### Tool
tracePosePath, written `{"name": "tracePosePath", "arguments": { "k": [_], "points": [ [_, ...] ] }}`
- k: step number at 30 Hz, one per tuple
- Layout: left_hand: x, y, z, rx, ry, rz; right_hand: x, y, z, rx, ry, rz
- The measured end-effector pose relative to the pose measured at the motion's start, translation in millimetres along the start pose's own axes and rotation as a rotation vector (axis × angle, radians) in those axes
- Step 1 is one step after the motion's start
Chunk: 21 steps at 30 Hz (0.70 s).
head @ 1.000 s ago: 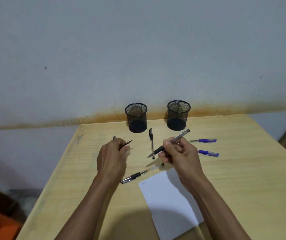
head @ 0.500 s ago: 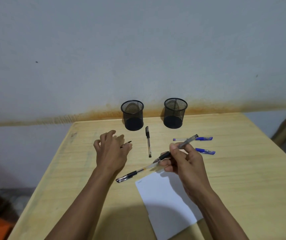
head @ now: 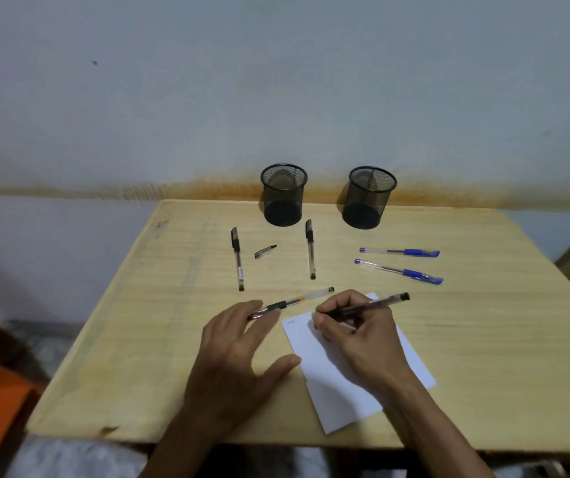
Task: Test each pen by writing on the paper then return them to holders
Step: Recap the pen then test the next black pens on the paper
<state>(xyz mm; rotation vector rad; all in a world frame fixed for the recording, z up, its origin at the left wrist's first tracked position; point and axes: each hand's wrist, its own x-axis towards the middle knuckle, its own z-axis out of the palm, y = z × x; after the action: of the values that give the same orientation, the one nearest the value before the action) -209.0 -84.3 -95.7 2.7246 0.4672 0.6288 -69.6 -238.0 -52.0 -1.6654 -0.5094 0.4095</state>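
The right hand (head: 359, 334) grips a black pen (head: 376, 304) in a writing hold, fingers curled round the barrel, tip down on the upper part of the paper (head: 352, 391). The pen slants up and to the right, its rear end past the paper's top edge. A small mark (head: 291, 321) sits at the paper's top-left corner. The paper lies on the table (head: 139, 339), near its front edge, tilted.

The left hand (head: 238, 357) lies flat on the table just left of the paper, fingers straight and spread, grasping nothing; its thumb touches the paper's left edge. Its fingertips cover the near end of a second black pen (head: 297, 299).

2 more black pens (head: 237, 258) (head: 310, 249) lie farther back, with a loose cap (head: 265, 251) between them. 2 blue pens (head: 399, 251) (head: 397, 271) lie to the right, well apart from the hands. 2 black mesh holders (head: 283, 194) (head: 368, 197) stand upright at the table's far edge, against the wall (head: 276, 81).
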Motion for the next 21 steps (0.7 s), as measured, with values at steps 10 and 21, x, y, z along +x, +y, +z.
{"name": "tracePosePath", "arguments": {
  "k": [10,21],
  "points": [
    [-2,1,-2,0.06,-0.126,0.049,-3,5,-3,-0.131,-0.082,-0.059],
    [-1,3,-3,0.072,-0.186,-0.035,16,5,8,-0.232,0.006,-0.046]
  ]
}}
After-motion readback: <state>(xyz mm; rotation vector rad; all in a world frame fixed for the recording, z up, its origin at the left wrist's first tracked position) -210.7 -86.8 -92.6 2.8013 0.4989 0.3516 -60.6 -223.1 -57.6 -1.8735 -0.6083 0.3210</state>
